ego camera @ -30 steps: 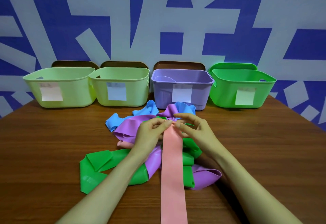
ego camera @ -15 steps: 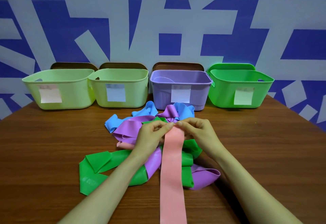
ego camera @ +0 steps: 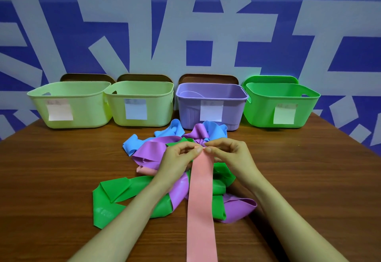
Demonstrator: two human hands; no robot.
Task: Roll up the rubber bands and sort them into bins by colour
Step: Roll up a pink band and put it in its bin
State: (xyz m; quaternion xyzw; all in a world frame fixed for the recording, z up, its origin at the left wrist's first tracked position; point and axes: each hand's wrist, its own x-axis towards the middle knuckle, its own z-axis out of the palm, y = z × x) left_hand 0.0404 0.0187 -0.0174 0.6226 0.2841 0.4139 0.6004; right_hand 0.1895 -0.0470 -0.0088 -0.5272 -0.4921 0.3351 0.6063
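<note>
Pink band [ego camera: 201, 199], centre frame atop the pile [ego camera: 115, 195]: left hand [ego camera: 177, 158] and right hand [ego camera: 231, 156] are pinching its far end, drawing closer than 1 s ago, so roll 1 is only starting.

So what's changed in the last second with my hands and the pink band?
Both hands kept pinching the far end of the long pink rubber band. The left hand and right hand edged together, so their fingertips now meet over that end, which may be starting to curl. The loose pile of blue, purple and green bands and the four plastic bins stayed put.
</note>
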